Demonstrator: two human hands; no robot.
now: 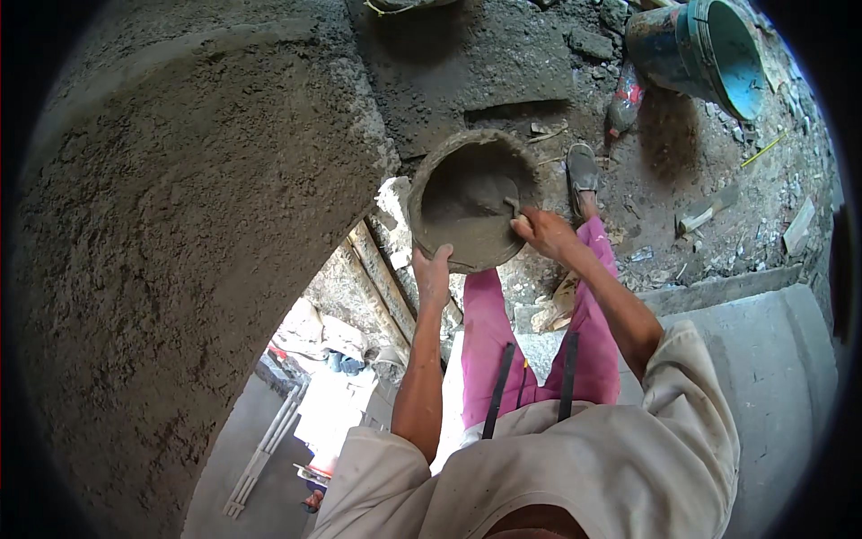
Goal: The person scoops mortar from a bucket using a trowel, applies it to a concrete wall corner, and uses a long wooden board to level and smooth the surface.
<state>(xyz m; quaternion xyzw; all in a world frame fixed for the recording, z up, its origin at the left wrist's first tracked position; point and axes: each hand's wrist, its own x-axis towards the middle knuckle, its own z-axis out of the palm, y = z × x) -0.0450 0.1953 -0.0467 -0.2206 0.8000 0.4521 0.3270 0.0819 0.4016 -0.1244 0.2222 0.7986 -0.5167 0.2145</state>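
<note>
A mortar-crusted bucket [419, 199] is tilted in front of me, with wet grey mortar [467, 235] inside. My left hand [433, 273] grips its near left rim, the thumb on the upper edge. At the right rim, my right hand [546, 233] is closed round the handle of a trowel [513, 205]. The trowel's metal neck reaches into the bucket, and its mortar-covered blade is hard to tell from the mix. What bears the bucket's weight underneath is hidden.
A rough mortar-covered surface [206, 180] fills the left side. At the upper right, a blue-green bucket [696, 54] lies on its side near a plastic bottle [625, 101]. Rubble and wood scraps litter the ground. Wooden poles [382, 278] slant below the ledge at my left.
</note>
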